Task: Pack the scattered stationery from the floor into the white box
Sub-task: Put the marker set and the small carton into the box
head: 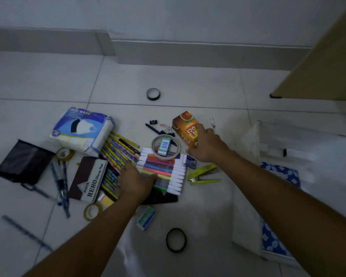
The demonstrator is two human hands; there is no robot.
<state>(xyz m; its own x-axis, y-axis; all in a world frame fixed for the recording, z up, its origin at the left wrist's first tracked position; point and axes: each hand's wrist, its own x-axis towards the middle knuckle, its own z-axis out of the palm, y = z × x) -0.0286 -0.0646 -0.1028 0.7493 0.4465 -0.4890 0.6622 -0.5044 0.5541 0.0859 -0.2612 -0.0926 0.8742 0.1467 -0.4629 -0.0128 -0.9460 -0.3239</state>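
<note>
- orange carton point(185, 126) was tilted at the far right of the pile on the tiled floor point(48, 80); the right hand point(207, 145) was curled round its near side, holding it.
- the left hand point(136, 179) lay on the left end of the marker set point(164, 168), thumb across the coloured barrels; whether it gripped them could not be told.
- the white box point(250, 142) sat blurred at the right, near the right hand.
- pencils point(116, 152), a stamp pad tin point(90, 178) and a face mask pack point(82, 130) lay left of the markers.
</note>
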